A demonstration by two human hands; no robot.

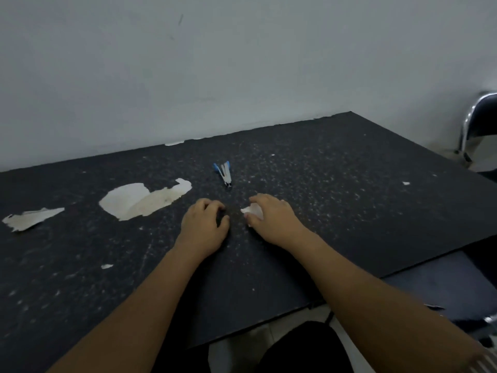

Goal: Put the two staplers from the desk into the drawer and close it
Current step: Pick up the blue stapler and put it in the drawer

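A small blue and silver stapler (224,174) lies on the black desk (336,189), its jaws apart, a little beyond both hands. I see only this one stapler. My left hand (203,227) rests on the desk just in front of the stapler, fingers curled under, and I see nothing in it. To its right, my right hand (273,218) lies palm down with its fingertips over a small white patch (251,210); I cannot tell whether that is an object or peeled surface. Neither hand touches the stapler.
Pale peeled patches (139,200) mark the desk at the left. A white wall runs behind the desk. A chrome-framed chair (476,122) stands at the far right. A dark blue flat surface (441,289) sits below the desk's front right edge; I cannot tell whether it is a drawer.
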